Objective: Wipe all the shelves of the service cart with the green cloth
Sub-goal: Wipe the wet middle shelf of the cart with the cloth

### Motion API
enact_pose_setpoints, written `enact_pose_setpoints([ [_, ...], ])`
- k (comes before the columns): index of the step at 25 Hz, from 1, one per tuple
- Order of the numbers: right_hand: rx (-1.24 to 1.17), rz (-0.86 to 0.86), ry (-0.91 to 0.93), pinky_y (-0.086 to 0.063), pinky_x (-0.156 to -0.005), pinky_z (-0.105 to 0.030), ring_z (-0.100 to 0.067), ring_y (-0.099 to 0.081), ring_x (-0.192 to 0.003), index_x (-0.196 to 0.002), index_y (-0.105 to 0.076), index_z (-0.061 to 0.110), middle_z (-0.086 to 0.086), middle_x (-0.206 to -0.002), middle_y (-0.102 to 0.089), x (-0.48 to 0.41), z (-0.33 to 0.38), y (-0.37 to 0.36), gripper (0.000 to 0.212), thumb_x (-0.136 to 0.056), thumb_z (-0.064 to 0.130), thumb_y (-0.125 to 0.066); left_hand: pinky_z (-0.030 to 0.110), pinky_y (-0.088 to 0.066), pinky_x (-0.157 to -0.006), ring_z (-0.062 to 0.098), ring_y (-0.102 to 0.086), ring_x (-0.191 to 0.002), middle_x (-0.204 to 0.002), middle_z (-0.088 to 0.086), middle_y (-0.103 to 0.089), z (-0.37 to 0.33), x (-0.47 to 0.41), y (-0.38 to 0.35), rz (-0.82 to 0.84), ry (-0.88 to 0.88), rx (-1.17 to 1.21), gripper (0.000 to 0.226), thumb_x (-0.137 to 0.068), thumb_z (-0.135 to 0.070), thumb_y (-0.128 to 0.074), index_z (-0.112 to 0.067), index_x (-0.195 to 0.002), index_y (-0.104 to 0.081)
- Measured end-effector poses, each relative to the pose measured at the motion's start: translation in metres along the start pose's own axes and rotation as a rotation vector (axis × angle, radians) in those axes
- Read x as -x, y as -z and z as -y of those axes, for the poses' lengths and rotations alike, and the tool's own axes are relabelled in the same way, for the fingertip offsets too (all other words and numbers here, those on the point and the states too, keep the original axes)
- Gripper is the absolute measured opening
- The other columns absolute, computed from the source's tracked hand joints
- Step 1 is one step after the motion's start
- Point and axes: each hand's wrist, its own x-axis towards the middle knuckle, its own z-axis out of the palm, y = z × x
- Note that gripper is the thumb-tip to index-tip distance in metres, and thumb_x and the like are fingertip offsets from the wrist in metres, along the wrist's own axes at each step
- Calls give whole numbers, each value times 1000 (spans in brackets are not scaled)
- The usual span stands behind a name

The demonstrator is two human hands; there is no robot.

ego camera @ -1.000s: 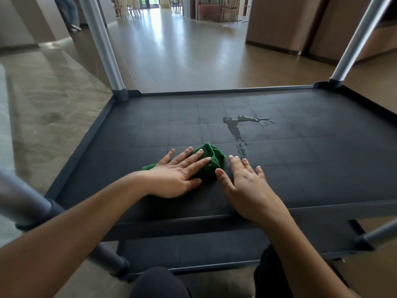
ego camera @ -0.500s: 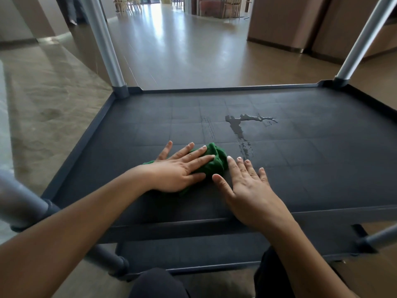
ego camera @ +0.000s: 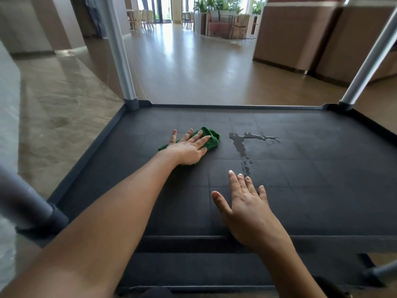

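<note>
Indoors, puddle (ego camera: 239,141) on shelf (ego camera: 318,190), glossy floor (ego camera: 193,72), left grip (ego camera: 189,147) flat on green cloth (ego camera: 212,137), right grip (ego camera: 247,208) spread.

Matt dark plastic shelf (ego camera: 300,179) — soft green cloth (ego camera: 209,137) — brushed metal post (ego camera: 120,50).

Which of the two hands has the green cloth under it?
The left hand, its fingers flat on the green cloth. The right hand lies flat on the bare shelf, nearer the person.
</note>
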Motion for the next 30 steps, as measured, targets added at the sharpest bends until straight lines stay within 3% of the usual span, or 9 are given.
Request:
enact_pose_setpoints([
  [12,-19,4,-3,7,-118,-41,-15,5,-146,-152,3,21,-3,-160,-3,-1,-1,0,71,-95,59,-18,35,22,-114,-1,28,-138,-155,-20,20,-3,133,-8,183,-349,37,53,-102,-46,-21,-45,-147,6],
  [16,-29,4,5,7,-118,-40,-14,5,-146,-152,2,23,-2,-160,-2,-1,-3,-1,71,-94,60,-17,29,26,-110,-6,35,-133,-151,-25,26,2,168,-14,239,-432,48,53,-92,-64,-11,-53,-138,13],
  [21,-3,-22,52,2,-119,-37,-13,1,-146,-152,-1,22,-2,-160,-8,-2,-11,1,74,-94,57,-31,27,28,-109,-12,36,-129,-146,-33,25,2,178,-18,206,-423,72,46,-87,-64,0,-61,-131,14],
  [25,0,-26,74,1,-119,-34,-11,-1,-146,-152,-6,24,-2,-159,-9,-1,-18,6,77,-90,63,-28,23,31,-105,-12,36,-129,-143,-35,25,-5,175,-23,148,-412,76,42,-100,-52,-12,-61,-131,14],
  [30,58,-2,89,1,-118,-32,-12,-1,-146,-150,-19,25,-4,-159,-9,-3,-31,12,67,-94,57,-33,28,28,-109,-9,31,-133,-147,-31,21,-22,174,-27,112,-396,95,48,-102,-48,-20,-56,-140,9],
])
